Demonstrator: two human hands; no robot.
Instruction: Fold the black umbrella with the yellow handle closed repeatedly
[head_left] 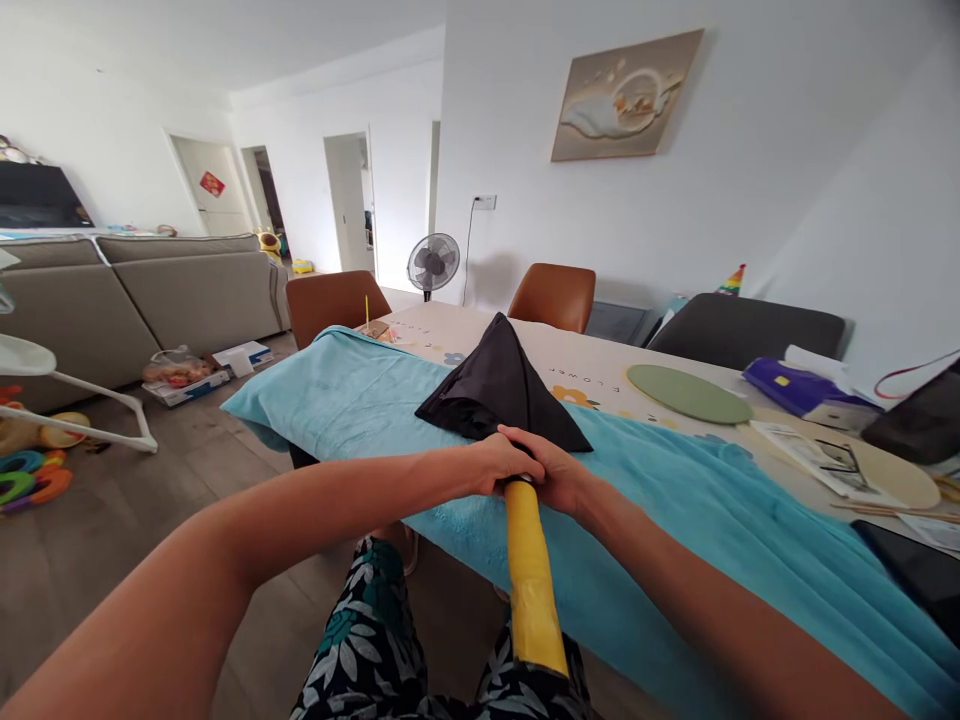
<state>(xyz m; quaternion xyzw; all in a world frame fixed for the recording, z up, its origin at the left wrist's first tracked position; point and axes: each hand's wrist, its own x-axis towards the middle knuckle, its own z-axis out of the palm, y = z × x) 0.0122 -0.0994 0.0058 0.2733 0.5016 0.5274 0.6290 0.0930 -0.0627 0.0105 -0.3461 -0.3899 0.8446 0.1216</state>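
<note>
A black umbrella (501, 375) points away from me over the table, its canopy partly folded with the cloth corners spread. Its thick yellow handle (534, 575) runs back toward my lap. My left hand (506, 462) is closed around the umbrella where the canopy meets the handle. Pressed against it from the other side, my right hand (555, 472) is wrapped round the same spot. The fingers overlap and hide the shaft. Beneath the umbrella, a light blue cloth (360, 400) covers the near side of the table.
Toward the right lie a green oval mat (688, 393), a purple pack (799, 388), glasses (844, 465) and a dark phone (911, 565). Brown chairs (553, 296) and a fan (433, 262) stand beyond the table. A grey sofa (191, 290) and toys (34, 480) are at left.
</note>
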